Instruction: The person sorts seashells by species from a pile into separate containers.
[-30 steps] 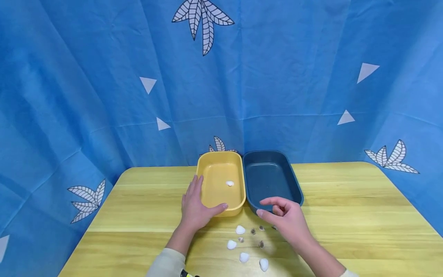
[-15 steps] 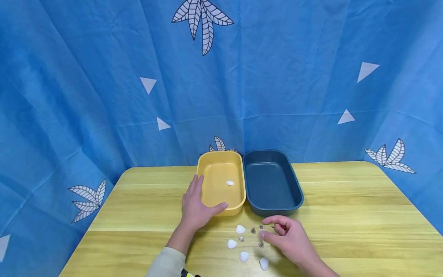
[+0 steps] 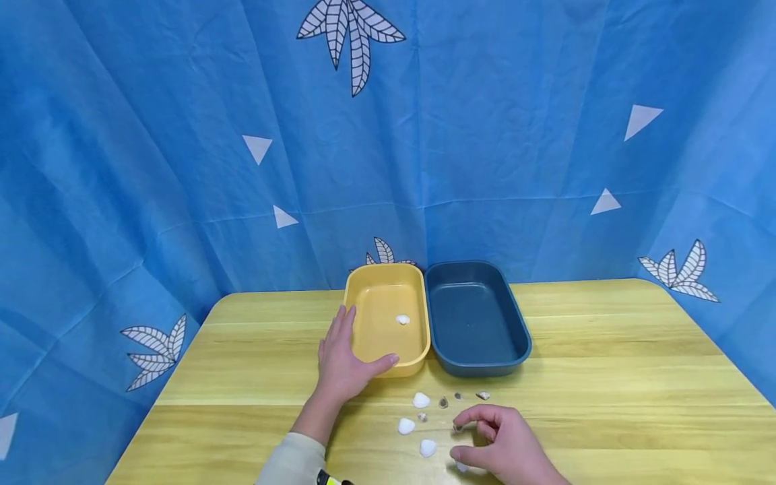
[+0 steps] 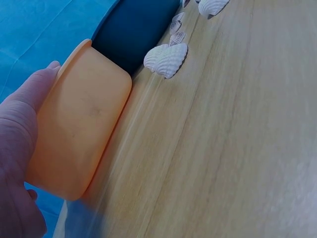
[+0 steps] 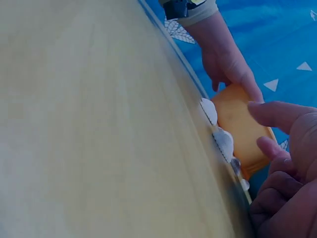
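Observation:
My left hand [image 3: 345, 367] grips the near left corner of a yellow tray [image 3: 378, 371], fingers at its left rim and thumb over its front rim. Inside that tray lies a single white seashell [image 3: 403, 319]. Low over the table, my right hand [image 3: 506, 438] hovers with thumb and index finger apart, the other fingers curled in. Beneath its thumb, a white seashell [image 3: 462, 466] is partly hidden. A small brown shell [image 3: 457, 428] shows by the index fingertip. In the left wrist view, ribbed white shells [image 4: 171, 60] lie beyond the tray's corner.
A dark blue tray [image 3: 479, 369] stands right against the yellow one. Before the trays lie more white shells [image 3: 428, 448] and several small brown shells [image 3: 443, 403] on the wooden table [image 3: 618, 377]. A blue patterned curtain [image 3: 515, 135] hangs behind.
My right hand has come back from over the blue tray's front edge toward the near shells, uncovering a small shell by that tray. The left hand stays on the yellow tray.

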The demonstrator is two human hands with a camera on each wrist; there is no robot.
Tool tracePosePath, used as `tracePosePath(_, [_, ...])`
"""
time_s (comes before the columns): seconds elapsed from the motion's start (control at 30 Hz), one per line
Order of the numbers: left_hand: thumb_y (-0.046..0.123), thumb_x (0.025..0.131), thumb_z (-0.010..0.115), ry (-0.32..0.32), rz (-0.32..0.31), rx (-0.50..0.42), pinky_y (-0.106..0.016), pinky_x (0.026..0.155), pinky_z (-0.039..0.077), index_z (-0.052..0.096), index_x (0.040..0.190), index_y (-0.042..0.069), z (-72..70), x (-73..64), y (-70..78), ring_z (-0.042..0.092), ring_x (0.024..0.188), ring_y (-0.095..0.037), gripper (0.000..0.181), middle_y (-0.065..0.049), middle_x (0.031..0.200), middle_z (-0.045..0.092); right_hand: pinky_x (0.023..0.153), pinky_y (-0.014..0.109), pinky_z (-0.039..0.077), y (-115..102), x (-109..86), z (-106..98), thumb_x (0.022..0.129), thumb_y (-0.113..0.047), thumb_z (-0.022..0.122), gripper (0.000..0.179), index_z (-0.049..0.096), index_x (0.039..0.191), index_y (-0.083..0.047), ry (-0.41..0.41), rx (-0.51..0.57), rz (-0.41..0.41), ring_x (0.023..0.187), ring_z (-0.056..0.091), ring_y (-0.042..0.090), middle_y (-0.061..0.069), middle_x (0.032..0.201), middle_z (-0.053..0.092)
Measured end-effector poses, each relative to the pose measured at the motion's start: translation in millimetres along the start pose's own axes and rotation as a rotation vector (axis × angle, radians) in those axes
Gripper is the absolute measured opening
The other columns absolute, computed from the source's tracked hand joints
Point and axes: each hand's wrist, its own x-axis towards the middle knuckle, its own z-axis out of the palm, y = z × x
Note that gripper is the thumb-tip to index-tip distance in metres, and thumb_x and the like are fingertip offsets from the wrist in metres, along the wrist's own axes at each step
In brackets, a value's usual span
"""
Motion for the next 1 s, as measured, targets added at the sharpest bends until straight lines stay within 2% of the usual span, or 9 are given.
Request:
tracePosePath(0.1, [0.066, 0.065, 0.083, 0.000, -0.002, -0.008, -0.063, 0.114, 0.008, 0.024, 0.160, 0.017, -0.4, 0.3, -0.2, 0.015, 0.149, -0.028, 0.122, -0.005, 0.166, 0.014, 0.059, 0.024, 0.038, 1.4, -0.6, 0.5, 0.073, -0.016, 0.090, 0.037, 0.072, 0.103, -0.004, -0.030, -0.032, 0.015, 0.056, 0.034, 0.011, -0.002, 0.062, 0.034])
tracePosePath(0.17, [0.065, 0.065, 0.083, -0.001, -0.001, -0.012, -0.063, 0.114, 0.008, 0.024, 0.160, 0.017, -0.8, 0.5, -0.2, 0.015, 0.149, -0.028, 0.122, -0.005, 0.166, 0.014, 0.065, 0.024, 0.040, 1.7, -1.5, 0.2, 0.072, -0.017, 0.090, 0.036, 0.073, 0.102, -0.006, -0.040, -0.063, 0.012, 0.062, 0.040, 0.012, -0.003, 0.069, 0.048])
tracePosePath(0.27, [0.064, 0.066, 0.084, -0.003, 0.002, -0.015, -0.063, 0.114, 0.008, 0.024, 0.160, 0.017, -1.4, 0.6, 0.0, 0.015, 0.149, -0.028, 0.121, -0.006, 0.165, 0.015, 0.071, 0.022, 0.042, 1.0, -2.6, -0.2, 0.072, -0.018, 0.091, 0.033, 0.074, 0.098, -0.008, -0.053, -0.103, 0.021, 0.074, 0.047, 0.014, 0.000, 0.093, 0.067])
tracePosePath(0.33, [0.064, 0.066, 0.084, -0.003, 0.004, -0.014, -0.063, 0.114, 0.009, 0.024, 0.159, 0.016, -1.6, 0.5, 0.0, 0.015, 0.149, -0.028, 0.121, -0.006, 0.165, 0.015, 0.074, 0.022, 0.042, 0.5, -3.9, -0.4, 0.071, -0.017, 0.091, 0.032, 0.074, 0.097, -0.010, -0.053, -0.128, 0.030, 0.079, 0.049, 0.015, 0.001, 0.108, 0.069])
tracePosePath(0.43, [0.063, 0.066, 0.084, -0.001, 0.008, -0.018, -0.063, 0.114, 0.009, 0.025, 0.159, 0.016, -1.9, 0.0, 0.0, 0.015, 0.149, -0.029, 0.120, -0.007, 0.165, 0.015, 0.067, 0.023, 0.041, -0.1, -5.1, 0.1, 0.070, -0.016, 0.091, 0.031, 0.073, 0.095, -0.011, -0.052, -0.139, 0.068, 0.071, 0.048, 0.014, -0.001, 0.088, 0.065])
tracePosePath(0.57, [0.063, 0.066, 0.084, 0.001, 0.009, -0.018, -0.063, 0.114, 0.009, 0.025, 0.159, 0.016, -1.7, -0.1, -0.1, 0.016, 0.149, -0.029, 0.120, -0.007, 0.165, 0.015, 0.056, 0.025, 0.037, 1.0, -5.5, 0.3, 0.070, -0.014, 0.091, 0.029, 0.073, 0.092, -0.011, -0.048, -0.144, 0.093, 0.059, 0.040, 0.012, -0.004, 0.064, 0.043])
tracePosePath(0.87, [0.064, 0.065, 0.084, 0.007, 0.012, -0.008, -0.064, 0.114, 0.010, 0.025, 0.159, 0.015, 0.6, 0.7, 0.2, 0.017, 0.148, -0.030, 0.121, -0.008, 0.165, 0.016, 0.057, 0.028, 0.038, 4.4, -5.2, -0.4, 0.069, -0.021, 0.092, 0.030, 0.071, 0.088, -0.013, -0.006, -0.238, 0.110, 0.056, 0.041, 0.014, -0.004, 0.061, 0.042])
tracePosePath(1.0, [0.064, 0.065, 0.084, 0.006, 0.003, -0.006, -0.063, 0.114, 0.010, 0.025, 0.159, 0.016, 0.2, 0.5, 0.4, 0.017, 0.148, -0.029, 0.121, -0.006, 0.165, 0.016, 0.058, 0.027, 0.040, 4.3, -5.6, -0.3, 0.069, -0.024, 0.092, 0.029, 0.071, 0.084, -0.014, 0.002, -0.282, 0.065, 0.055, 0.041, 0.013, -0.005, 0.059, 0.041])
